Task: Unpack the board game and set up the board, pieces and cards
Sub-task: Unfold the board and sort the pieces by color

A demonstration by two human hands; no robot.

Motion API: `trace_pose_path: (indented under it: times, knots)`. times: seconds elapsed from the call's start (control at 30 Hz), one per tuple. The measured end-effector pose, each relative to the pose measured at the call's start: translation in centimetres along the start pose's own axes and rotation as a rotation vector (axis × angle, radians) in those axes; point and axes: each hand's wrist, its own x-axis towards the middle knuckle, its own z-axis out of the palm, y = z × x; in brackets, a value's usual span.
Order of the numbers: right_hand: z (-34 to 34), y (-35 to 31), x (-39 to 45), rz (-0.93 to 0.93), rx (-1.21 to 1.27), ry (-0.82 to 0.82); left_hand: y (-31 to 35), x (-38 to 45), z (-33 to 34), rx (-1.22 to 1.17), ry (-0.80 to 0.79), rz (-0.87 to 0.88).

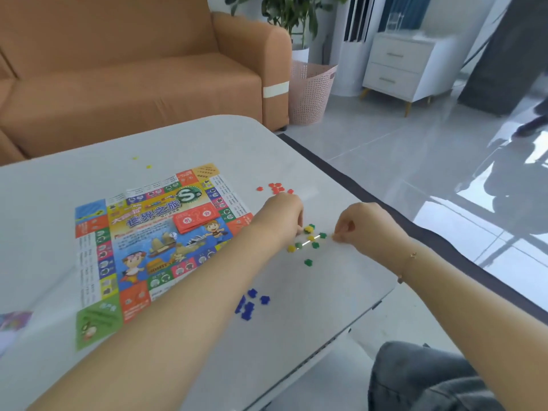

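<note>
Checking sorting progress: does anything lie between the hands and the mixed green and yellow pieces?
Nothing visible does. Both the left hand and right hand are right at the green and yellow pieces on the table.

Bare table [296, 336] before blue pieces [248, 304]; board [148, 241] blocks left, green and yellow pieces [308, 243] between hands.

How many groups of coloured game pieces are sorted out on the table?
3 clear groups: red pieces beyond the hands, blue pieces by the left forearm, mixed green and yellow pieces between the hands. Two stray yellow ones lie past the board; hands may hide more.
</note>
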Motion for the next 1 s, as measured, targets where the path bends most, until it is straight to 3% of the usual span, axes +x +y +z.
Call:
trace_pose_path:
  times: [0.33, 0.6, 0.73, 1.0]
  knots:
    - [0.1, 0.8, 0.9, -0.030, 0.039, -0.089, -0.2, 0.3, -0.2, 0.026, -0.035, -0.011]
    - [1.2, 1.8, -0.4, -0.125, 0.101, 0.165, -0.5, -1.0, 1.1, 0.130, 0.070, 0.093]
    - [2.1, 2.5, -2.2, -0.236, 0.022, 0.168, -1.2, -3.1, 1.8, 0.227, 0.158, 0.204]
    - [2.9, 2.6, -5.3, -0.304, -0.006, 0.135, -1.8, -7.3, 1.6, 0.311, 0.136, 0.184]
